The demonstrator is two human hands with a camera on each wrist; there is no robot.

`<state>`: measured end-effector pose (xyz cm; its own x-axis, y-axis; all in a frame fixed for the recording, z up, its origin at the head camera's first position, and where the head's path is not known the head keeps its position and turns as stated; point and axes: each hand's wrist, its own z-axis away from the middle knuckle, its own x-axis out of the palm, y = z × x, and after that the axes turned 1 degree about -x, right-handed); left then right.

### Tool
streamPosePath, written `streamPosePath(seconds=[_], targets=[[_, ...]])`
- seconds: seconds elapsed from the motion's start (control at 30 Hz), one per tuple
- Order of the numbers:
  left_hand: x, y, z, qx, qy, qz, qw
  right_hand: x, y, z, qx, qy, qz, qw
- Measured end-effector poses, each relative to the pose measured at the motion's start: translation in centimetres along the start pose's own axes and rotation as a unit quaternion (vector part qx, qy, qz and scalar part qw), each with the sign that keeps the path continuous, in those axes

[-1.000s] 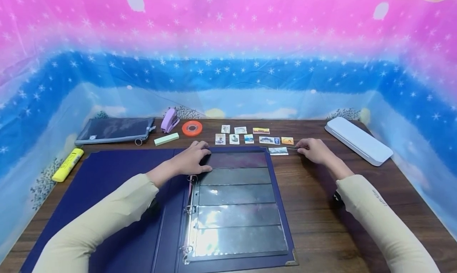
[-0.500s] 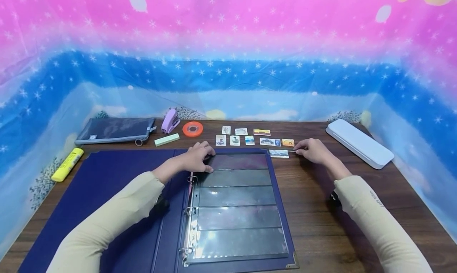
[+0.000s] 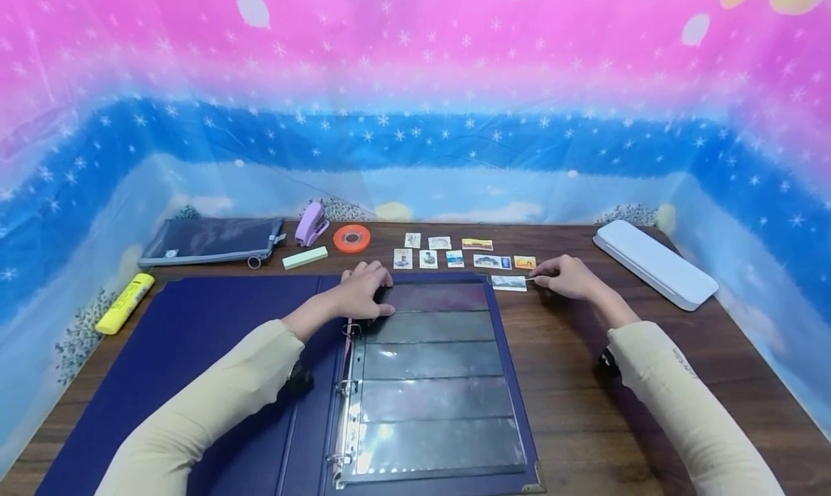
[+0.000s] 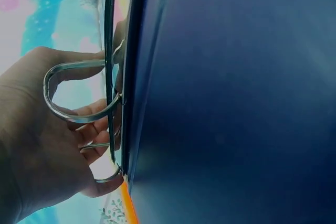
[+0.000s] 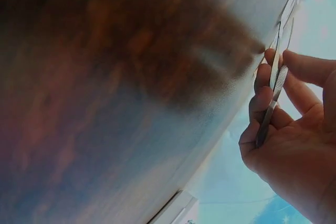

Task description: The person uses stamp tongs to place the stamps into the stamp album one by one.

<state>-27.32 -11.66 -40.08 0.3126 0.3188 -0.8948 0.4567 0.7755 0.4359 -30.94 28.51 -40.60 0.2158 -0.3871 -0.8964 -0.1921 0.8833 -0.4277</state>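
Note:
An open dark blue ring binder (image 3: 221, 337) lies on the brown wooden table, with a black pocket page (image 3: 431, 359) on its rings. My left hand (image 3: 363, 292) rests at the page's upper left corner, fingers spread and loosely bent; in the left wrist view it is beside a metal ring (image 4: 76, 117). My right hand (image 3: 566, 276) holds metal tweezers (image 5: 276, 82) between thumb and fingers. Their tips are at the right end of a grey landscape stamp (image 3: 509, 283), just off the binder's upper right corner. Whether the tips grip the stamp, I cannot tell.
Several small stamps (image 3: 428, 259) lie in rows behind the binder. Left of them are orange tape (image 3: 351, 238), a purple stapler (image 3: 312, 223), a pale green block (image 3: 305, 257), a dark zip pouch (image 3: 210, 240) and a yellow highlighter (image 3: 126, 303). A white case (image 3: 656, 264) stands right.
My right hand has shifted slightly left, bringing the tweezers to the grey landscape stamp's right end. My left hand has moved a little to the right at the page corner.

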Motion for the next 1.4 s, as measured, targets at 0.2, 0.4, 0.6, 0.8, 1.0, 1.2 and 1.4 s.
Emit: streamPosePath(seconds=[0.2, 0.4, 0.6, 0.8, 1.0, 1.2, 1.4], targets=[[0.3, 0.3, 0.0, -0.011, 0.009, -0.004, 0.9999, 0.3, 0.0, 0.1, 0.008, 0.003, -0.001, 1.0], [0.5, 0.6, 0.0, -0.025, 0.026, -0.013, 0.9993, 0.4, -0.2, -0.2, 0.008, 0.009, -0.005, 1.0], [0.6, 0.6, 0.2, -0.028, 0.031, -0.01, 0.9991, 0.7, -0.3, -0.5, 0.007, 0.006, -0.02, 1.0], [0.5, 0.4, 0.1, -0.017, 0.036, -0.014, 0.9991, 0.8, -0.2, -0.6, 0.018, 0.001, -0.038, 0.999], [0.5, 0.4, 0.0, -0.017, 0.031, -0.021, 0.9991, 0.7, -0.1, -0.6, 0.025, 0.006, -0.044, 0.999], [0.5, 0.5, 0.0, -0.019, 0.033, -0.02, 0.9991, 0.1, -0.1, -0.1, 0.03, 0.027, -0.039, 0.998], [0.3, 0.5, 0.1, -0.028, 0.024, 0.001, 0.9993, -0.6, -0.7, 0.4, 0.018, 0.058, -0.044, 0.997]])
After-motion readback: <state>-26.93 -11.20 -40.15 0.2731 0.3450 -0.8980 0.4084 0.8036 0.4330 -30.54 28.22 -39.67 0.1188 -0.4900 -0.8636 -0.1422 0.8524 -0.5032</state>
